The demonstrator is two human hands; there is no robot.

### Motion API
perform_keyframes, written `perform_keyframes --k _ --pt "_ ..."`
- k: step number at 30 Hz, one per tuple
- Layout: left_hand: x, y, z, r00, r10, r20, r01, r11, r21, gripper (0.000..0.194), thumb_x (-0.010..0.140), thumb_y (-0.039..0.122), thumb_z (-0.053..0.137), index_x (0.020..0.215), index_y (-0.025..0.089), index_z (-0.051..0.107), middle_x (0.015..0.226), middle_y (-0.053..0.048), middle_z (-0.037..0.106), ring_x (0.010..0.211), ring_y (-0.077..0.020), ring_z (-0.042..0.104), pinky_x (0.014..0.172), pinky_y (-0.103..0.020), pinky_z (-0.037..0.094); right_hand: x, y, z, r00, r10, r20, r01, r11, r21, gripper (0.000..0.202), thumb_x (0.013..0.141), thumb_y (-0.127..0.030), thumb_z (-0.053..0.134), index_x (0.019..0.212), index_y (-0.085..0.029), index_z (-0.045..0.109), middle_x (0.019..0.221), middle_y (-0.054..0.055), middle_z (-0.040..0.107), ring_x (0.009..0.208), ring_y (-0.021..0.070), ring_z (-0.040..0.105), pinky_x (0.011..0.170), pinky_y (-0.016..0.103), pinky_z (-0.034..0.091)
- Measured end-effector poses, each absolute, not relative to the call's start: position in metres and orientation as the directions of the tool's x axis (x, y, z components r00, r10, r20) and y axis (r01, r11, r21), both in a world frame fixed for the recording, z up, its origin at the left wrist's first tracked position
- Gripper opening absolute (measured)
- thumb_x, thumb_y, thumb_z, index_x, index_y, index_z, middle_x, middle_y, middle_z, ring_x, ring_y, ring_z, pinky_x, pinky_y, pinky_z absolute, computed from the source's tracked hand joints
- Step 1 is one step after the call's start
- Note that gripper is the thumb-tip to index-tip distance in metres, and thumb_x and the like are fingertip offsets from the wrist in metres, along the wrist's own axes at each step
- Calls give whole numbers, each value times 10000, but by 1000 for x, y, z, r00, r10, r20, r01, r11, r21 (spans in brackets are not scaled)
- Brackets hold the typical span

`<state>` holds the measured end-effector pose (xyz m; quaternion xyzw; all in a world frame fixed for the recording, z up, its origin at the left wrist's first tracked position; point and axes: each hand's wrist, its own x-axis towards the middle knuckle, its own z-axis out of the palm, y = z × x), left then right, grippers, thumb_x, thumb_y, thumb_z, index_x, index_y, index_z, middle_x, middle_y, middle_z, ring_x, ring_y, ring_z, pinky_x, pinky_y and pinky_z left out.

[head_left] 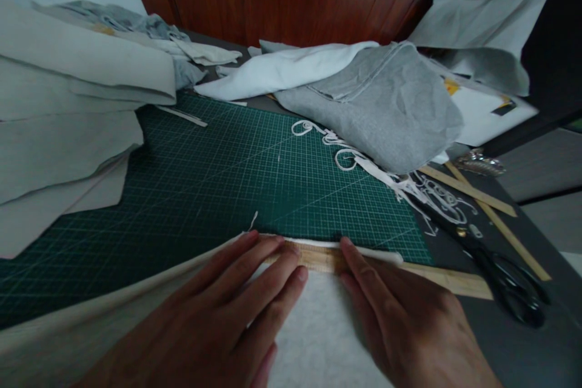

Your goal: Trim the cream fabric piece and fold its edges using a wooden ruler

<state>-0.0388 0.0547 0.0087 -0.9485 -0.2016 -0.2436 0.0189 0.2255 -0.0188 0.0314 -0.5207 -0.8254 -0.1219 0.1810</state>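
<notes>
A pale grey-white fabric (322, 321) lies in front of me, its far edge folded into a narrow strip. Across it, just below that edge, runs a wooden ruler (321, 257). My left hand (227, 297) rests flat with outstretched fingers on the fabric and the ruler, fingertips at the folded edge. To its right, my right hand (400, 309) grips the fabric edge over the ruler, index fingertip on the fold and thumb lower down. Its other fingers are mostly hidden. A loose thread (254, 219) sticks up beyond my left fingertips.
A green cutting mat (218, 163) lies beneath. Black-handled scissors (513, 285), wooden strips (504, 230) and tangled white cord (441, 197) are at right. Grey fabric (386, 103) and a white piece (291, 70) lie behind; pale pattern sheets (68, 151) are at left.
</notes>
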Motion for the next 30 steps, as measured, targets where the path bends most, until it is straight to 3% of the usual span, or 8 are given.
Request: perform_keyframes --k 5,12,19,24,30 --pt "-41 54 11 807 380 453 387 -918 80 479 1056 342 522 1499 187 617 1574 -53 591 1498 -224 474 1349 -367 242 229 -22 26 -488 763 424 832 553 -38 343 1044 -27 520 1367 20 626 867 117 824 671 203 772 563 313 638" --pt "-37 56 15 803 378 461 391 -917 71 476 1064 372 519 1483 177 633 1553 -57 608 1498 -208 469 1364 -337 158 229 -21 17 -371 824 428 903 427 -39 419 1058 -62 505 1452 -27 644 1144 154 838 898 241 827 722 346 688" --pt "-38 50 13 801 408 438 420 -904 75 473 1068 362 506 1483 176 635 1561 -70 600 1482 -226 488 1331 -370 283 230 -15 26 -329 879 344 929 367 -50 427 1095 -127 438 1449 -51 666 1052 153 845 759 245 821 614 351 683" --pt "-38 48 13 798 441 412 450 -889 80 483 1083 380 479 1497 176 622 1596 -65 569 1503 -215 464 1345 -347 216 234 -15 21 -356 860 366 908 411 -82 432 1061 -74 478 1445 -85 678 1132 150 838 827 239 821 680 337 687" --pt "-38 51 17 797 431 424 440 -894 82 516 1067 416 521 1515 171 600 1609 -83 552 1511 -231 461 1344 -358 222 232 -12 21 -328 870 368 922 380 -77 411 1093 -114 486 1464 -116 663 1127 122 843 765 216 813 620 323 649"
